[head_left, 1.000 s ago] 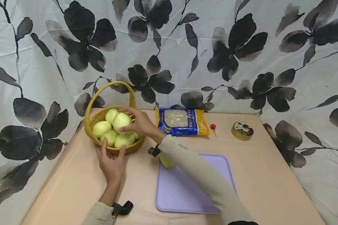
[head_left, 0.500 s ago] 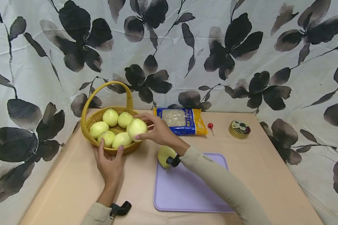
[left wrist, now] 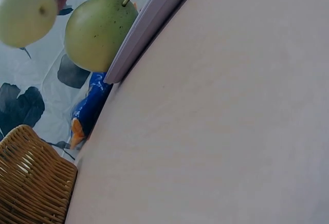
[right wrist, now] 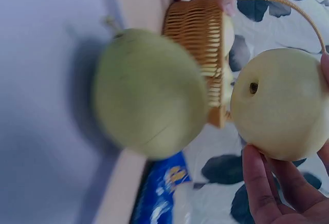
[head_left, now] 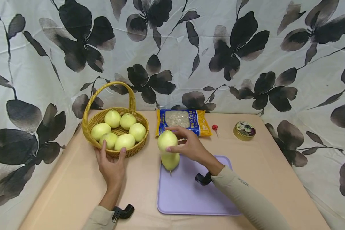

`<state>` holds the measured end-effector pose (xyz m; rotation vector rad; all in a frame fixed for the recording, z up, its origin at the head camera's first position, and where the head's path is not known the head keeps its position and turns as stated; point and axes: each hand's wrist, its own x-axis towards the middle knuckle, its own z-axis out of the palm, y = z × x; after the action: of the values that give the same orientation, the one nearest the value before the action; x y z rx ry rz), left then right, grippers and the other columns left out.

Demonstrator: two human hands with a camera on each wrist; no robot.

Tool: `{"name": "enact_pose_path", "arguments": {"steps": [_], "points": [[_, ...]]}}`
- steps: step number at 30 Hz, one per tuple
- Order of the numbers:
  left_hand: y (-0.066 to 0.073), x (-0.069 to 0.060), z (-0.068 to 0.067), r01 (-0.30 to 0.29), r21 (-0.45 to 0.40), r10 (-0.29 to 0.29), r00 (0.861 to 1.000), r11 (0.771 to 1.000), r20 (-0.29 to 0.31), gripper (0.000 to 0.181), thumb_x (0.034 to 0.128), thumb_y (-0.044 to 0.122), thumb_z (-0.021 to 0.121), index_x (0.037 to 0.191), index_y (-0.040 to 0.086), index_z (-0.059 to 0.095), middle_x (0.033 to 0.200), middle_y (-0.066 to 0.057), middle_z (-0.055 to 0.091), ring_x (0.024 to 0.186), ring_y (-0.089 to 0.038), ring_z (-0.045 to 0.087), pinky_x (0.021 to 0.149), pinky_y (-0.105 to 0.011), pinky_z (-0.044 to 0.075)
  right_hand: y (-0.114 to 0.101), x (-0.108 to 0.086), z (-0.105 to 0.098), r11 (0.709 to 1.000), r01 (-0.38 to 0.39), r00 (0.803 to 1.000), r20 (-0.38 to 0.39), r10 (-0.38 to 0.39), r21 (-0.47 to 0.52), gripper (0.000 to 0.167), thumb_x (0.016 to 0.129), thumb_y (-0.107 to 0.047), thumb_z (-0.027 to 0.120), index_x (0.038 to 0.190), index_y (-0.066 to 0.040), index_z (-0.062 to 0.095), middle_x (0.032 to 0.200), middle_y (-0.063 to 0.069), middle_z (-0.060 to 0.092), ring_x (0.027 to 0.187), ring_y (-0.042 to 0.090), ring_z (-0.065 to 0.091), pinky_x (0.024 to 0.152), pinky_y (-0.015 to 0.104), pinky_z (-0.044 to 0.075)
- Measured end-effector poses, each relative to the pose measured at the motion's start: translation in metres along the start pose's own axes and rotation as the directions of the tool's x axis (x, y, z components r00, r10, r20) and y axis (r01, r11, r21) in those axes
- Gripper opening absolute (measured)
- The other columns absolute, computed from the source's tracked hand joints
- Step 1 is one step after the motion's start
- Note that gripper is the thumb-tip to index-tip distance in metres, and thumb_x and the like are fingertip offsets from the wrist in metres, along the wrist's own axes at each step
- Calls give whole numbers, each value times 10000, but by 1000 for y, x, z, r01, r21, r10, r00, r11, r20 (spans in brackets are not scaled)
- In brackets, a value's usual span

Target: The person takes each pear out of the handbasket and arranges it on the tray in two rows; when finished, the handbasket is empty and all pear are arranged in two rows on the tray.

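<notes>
In the head view my right hand pinches a pale yellow-green pear between thumb and fingers. The right wrist view shows this held pear off the table, its small dark hollow facing the camera. Below it, a second pear with a stem lies at the far left corner of a lilac tray. My left hand holds the near side of a yellow wicker basket, with a finger and the thumb at its rim. Inside the basket sit several pears.
Behind the tray lies a blue and yellow food packet. A red lollipop and a round gold tin stand to its right. Patterned cloth hangs at the table's back edge. The basket's tall handle arches upward.
My right hand has carried the pear from the basket rightward, over the tray's far left corner. The left hand stays at the basket.
</notes>
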<state>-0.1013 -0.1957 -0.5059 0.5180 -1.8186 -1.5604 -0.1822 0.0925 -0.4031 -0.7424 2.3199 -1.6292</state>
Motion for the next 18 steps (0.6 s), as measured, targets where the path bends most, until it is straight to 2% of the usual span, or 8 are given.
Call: {"name": "enact_pose_path", "arguments": {"steps": [5, 10, 15, 18], "points": [[0, 1, 2, -4, -20, 4, 1000, 1000, 9, 830, 934, 220, 841, 1645, 215, 415, 1802, -35, -4, 1652, -206, 142, 1306, -412, 310, 17, -25, -18, 997, -80, 996, -30, 80, 4, 683, 835, -180, 928, 1452, -240, 641, 1357, 81, 704, 1132, 273, 720, 970, 390, 648], [-1, 0, 2, 1, -12, -1, 1000, 1000, 10, 832, 935, 232, 840, 1648, 220, 412, 1804, -32, 1, 1650, -202, 148, 1304, -425, 315, 31, -47, -31, 993, -118, 992, -54, 117, -11, 692, 835, -166, 926, 1461, -222, 638, 1364, 114, 704, 1145, 278, 719, 985, 431, 642], [0, 0, 0, 2, 6, -2, 1000, 1000, 7, 831, 936, 234, 839, 1649, 220, 412, 1804, -45, 9, 1647, -201, 148, 1299, -438, 323, 47, -63, -39, 985, -164, 985, -55, 161, -56, 694, 849, -204, 919, 1479, -199, 626, 1420, 110, 678, 1133, 274, 718, 968, 353, 640], [0, 0, 0, -4, 5, 4, 1000, 1000, 4, 828, 936, 231, 839, 1647, 214, 416, 1805, -54, 15, 1644, -196, 154, 1297, -430, 329, 56, -68, -42, 976, -199, 979, -57, 194, -89, 675, 859, -246, 913, 1472, -187, 634, 1391, 126, 695, 1078, 261, 712, 929, 344, 621]]}}
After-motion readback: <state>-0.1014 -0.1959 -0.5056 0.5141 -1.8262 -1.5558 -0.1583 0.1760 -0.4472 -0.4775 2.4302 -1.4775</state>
